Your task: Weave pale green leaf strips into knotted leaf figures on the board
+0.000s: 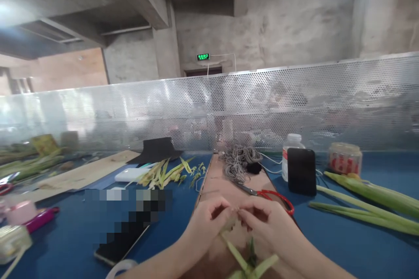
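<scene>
The pale green piece (228, 225) sits just below the frame's middle, at my fingertips; my left hand (207, 219) pinches its upper end between thumb and finger; my right hand (262, 218) is drawn narrow at the same spot, seemingly closed on it too, though the exact contact is too small to make out. I judge it light, thin and pliant, perhaps a little slick, and likely to crease or split if twisted; a gentle fingertip hold near the upper end suits it better than a full grip. Below it, at the bottom centre, lie leaf strips (239, 256) that I expect to be springier along their length and weak across it.

Under my hands runs a brown board (209, 186), bearing a tangle of grey yarn (236, 160) and red-handled scissors (277, 195) just beyond my right hand; around it spreads the blue tabletop (369, 248). At centre right a black phone (301, 172) stands upright before a white bottle (293, 143), with a jar (345, 159) and long green leaves (369, 202) towards the right edge; at centre left lie yellowish leaf scraps (165, 175) beside a white case (129, 175). Across the middle of the frame stands a perforated metal screen (258, 109); beyond it, in the upper part, rise a bare concrete wall (294, 30) and a lit green exit sign (203, 57).
</scene>
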A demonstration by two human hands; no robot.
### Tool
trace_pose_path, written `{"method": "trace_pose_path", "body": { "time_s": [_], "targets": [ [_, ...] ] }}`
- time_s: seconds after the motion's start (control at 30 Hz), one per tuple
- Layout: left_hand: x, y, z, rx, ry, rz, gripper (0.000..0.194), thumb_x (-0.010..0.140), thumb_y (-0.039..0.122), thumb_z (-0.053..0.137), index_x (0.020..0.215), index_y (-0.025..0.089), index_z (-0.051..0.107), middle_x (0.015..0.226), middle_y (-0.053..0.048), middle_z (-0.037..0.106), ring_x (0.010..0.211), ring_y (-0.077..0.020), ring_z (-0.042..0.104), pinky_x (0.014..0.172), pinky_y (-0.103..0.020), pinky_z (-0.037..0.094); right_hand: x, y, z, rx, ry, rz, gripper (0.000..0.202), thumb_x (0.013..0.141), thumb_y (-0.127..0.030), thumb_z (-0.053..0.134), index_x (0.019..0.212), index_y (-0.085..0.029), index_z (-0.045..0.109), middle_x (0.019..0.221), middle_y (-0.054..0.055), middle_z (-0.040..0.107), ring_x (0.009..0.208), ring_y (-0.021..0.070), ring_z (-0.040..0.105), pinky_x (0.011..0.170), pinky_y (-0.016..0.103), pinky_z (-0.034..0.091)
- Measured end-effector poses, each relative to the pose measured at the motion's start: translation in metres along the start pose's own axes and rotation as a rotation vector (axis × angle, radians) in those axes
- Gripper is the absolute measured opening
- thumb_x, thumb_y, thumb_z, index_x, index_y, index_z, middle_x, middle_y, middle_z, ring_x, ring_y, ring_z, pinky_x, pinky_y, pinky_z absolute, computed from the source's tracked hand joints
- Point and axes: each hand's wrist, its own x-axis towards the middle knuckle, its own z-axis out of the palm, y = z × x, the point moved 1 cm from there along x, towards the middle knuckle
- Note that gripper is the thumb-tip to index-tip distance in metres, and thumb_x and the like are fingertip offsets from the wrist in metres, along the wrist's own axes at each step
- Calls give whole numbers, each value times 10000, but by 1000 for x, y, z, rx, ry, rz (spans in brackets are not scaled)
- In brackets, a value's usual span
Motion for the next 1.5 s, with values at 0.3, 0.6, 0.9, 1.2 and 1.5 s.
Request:
{"method": "trace_pose_path", "body": {
  "time_s": [0.3,0.6,0.9,1.2,1.5],
  "targets": [
    [-6,10,2,17,-53,26,281,811,319,415,649,143,562,612,-15,570,588,-124,515,569,-209,381,-3,-3,0,-329,86,-271,174,734,-128,461,698,-190,620,642,14,593,589,120,522,563,240,430],
    [-9,11,2,57,-43,46,282,815,312,423,675,127,582,645,-17,592,597,-111,500,564,-200,366,-9,-7,1,-451,140,-437,150,766,-97,453,720,-174,573,680,10,569,610,107,502,560,221,413],
    [-6,10,1,106,-55,18,300,803,367,441,682,129,577,604,6,542,578,-104,463,546,-191,352,-10,-5,1,-678,81,-511,156,820,-146,452,700,-146,552,704,40,568,661,141,501,601,268,419],
    [-7,10,-2,44,-129,30,285,779,379,491,693,124,587,635,-2,562,602,-107,474,557,-192,350,-12,-7,-1,-657,75,-501,128,801,-157,487,696,-136,558,670,31,557,625,128,483,559,247,392],
    [-6,11,-1,19,-40,22,257,797,330,465,718,120,591,678,-14,564,652,-119,489,609,-202,379,-11,-11,4,-286,106,-190,115,779,-156,499,775,-195,607,709,-8,608,612,97,515,542,203,395]
  ]
}}
